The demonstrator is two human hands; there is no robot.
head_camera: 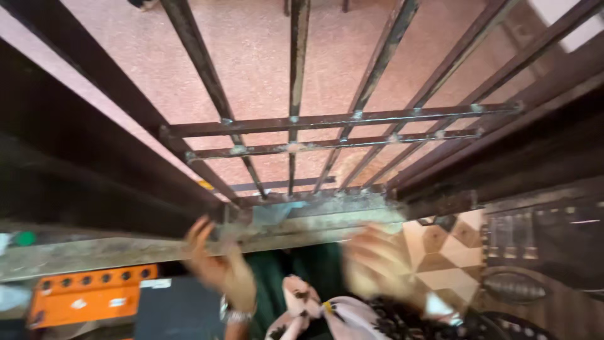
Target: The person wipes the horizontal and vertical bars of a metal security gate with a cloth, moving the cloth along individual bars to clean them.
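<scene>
Cloth: a pink and cream cloth with dark marks lies nearest, at the bottom middle, between the two hands.
Left hand: the left hand is raised at the near middle-left, fingers spread wide and holding nothing. It is blurred. A bracelet sits on its wrist. The fingertips are just in front of the ledge; I cannot tell if they touch it.
Right hand: the right hand is raised at the near middle-right, very blurred. It looks open, with nothing in it that I can see. It is just below the ledge.
Box: an orange box with a row of dark holes stands at the near left, well apart from the hands.
Tiles: a floor of brown and cream tiles shows at the near right.
Ledge: a worn grey ledge runs left to right, just beyond the hands.
Grille: a rusty metal grille with upright bars and two cross bars stands above the ledge, farther away.
Far floor: a pink speckled floor shows through the bars.
</scene>
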